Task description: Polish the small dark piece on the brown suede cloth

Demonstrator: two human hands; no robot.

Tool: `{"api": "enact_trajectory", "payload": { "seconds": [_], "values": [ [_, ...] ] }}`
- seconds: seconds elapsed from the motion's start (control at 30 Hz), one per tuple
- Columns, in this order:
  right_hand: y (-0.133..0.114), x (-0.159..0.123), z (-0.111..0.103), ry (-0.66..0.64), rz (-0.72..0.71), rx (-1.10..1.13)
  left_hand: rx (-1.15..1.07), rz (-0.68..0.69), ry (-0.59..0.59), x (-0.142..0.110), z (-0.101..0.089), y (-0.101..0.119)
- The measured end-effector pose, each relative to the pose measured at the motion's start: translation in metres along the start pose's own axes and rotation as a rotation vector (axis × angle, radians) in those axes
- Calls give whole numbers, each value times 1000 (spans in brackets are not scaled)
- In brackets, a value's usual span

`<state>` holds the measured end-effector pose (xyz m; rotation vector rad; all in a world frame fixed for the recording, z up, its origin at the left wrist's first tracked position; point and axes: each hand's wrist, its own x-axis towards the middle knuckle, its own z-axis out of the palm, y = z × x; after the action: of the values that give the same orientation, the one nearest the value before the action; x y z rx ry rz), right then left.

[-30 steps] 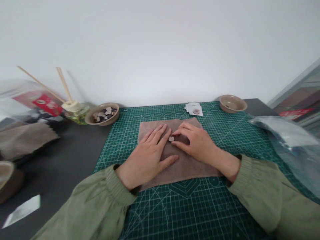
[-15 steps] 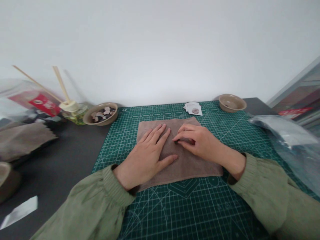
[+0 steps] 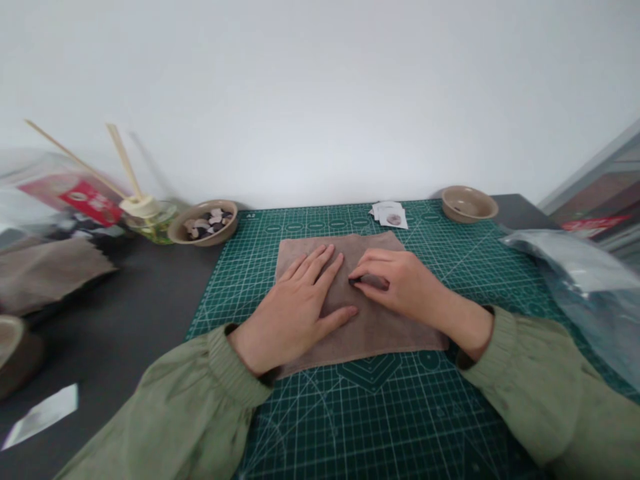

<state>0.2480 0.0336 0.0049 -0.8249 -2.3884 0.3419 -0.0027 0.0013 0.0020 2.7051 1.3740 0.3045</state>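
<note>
head view: the right hand [image 3: 405, 283] is closed in a pinch, with the thumb and forefinger clamped on a small piece [image 3: 354, 281] that looks dark. the small piece is located at the fingertips, at the left end of the right hand, above the middle of a brown cloth [image 3: 380, 333]; most of its outline is hidden by the fingers, and contact with the cloth cannot be determined. the left hand [image 3: 287, 320] lies flat, palm down, on the left part of the cloth, fingers slightly parted and thumb extended towards the right, gripping nothing. its forefinger and thumb tips are near the small piece but do not touch it. the cloth is spread on a green cutting mat [image 3: 350, 420], which rests on a dark bench [image 3: 165, 293]. a bowl [image 3: 215, 239] containing light and dark pieces stands beyond the left hand, just beside the mat's far left corner. a stack of white cards [image 3: 394, 219] lies at the mat's far edge, beyond the right hand. a second bowl [image 3: 470, 212] stands to the right of the cards, at the far right corner. a clear plastic bag [image 3: 575, 263] lies along the right side.
</note>
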Motion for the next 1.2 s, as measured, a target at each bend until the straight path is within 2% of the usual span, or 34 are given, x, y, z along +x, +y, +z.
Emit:
{"api": "enact_trajectory", "payload": {
  "seconds": [0.33,0.53,0.67,0.8,0.93,1.2],
  "values": [
    [-5,-1,-1,-46,-54,-61,-7,5,14,0,1,0],
    [-6,-1,-1,-23,-53,-70,-7,11,5,0,0,0],
    [-6,0,0,-72,-38,-76,-26,11,22,-1,1,0],
    [-7,0,-1,-37,-42,-74,-24,17,16,0,0,0],
    [-7,0,-3,-85,-25,-46,-22,-3,12,0,0,1],
    [-11,-1,11,-9,0,52,-2,27,35,-1,2,-1]
  ]
}}
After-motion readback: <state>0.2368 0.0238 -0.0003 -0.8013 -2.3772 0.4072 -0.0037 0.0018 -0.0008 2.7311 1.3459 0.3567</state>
